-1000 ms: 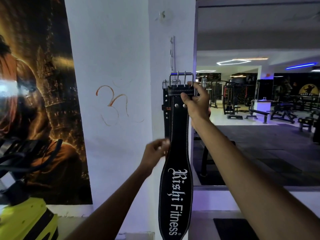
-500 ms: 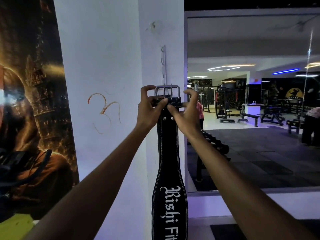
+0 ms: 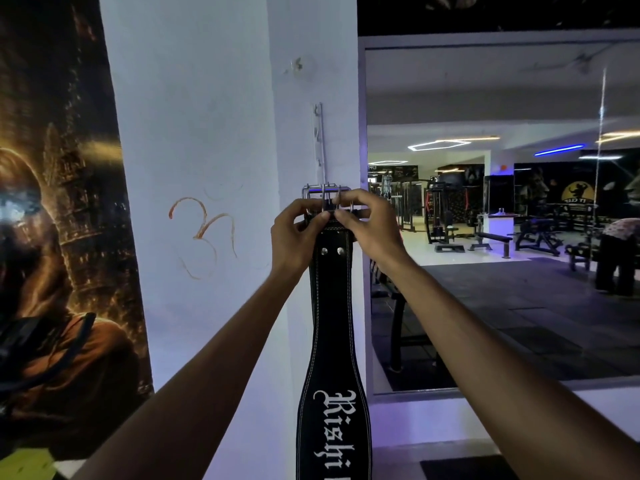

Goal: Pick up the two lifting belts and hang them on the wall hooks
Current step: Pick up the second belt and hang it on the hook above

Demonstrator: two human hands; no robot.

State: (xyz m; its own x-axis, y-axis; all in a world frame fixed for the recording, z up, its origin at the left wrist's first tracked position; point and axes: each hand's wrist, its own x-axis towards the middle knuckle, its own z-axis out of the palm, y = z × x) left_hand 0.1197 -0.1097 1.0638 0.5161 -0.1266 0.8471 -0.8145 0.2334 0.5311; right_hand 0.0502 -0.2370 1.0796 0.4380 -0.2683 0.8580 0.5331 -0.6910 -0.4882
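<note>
A black leather lifting belt (image 3: pixel 332 323) with white lettering hangs straight down against the white pillar. Its steel buckle (image 3: pixel 325 194) sits at the foot of a narrow metal hook rail (image 3: pixel 320 143) fixed to the pillar. My left hand (image 3: pixel 294 233) pinches the belt's top from the left, just under the buckle. My right hand (image 3: pixel 367 226) pinches the same end from the right. A second belt lies behind the front one; only a sliver of it shows at the top. Whether the buckle rests on a hook is hidden by my fingers.
A large dark poster (image 3: pixel 59 237) covers the wall on the left. To the right of the pillar a big mirror (image 3: pixel 502 220) reflects gym machines, benches and a bending person (image 3: pixel 616 251). An orange symbol (image 3: pixel 204 233) is drawn on the pillar.
My left hand has come up from the belt's middle to its top, joining the right hand at the buckle. The buckle now sits closer under the hook rail.
</note>
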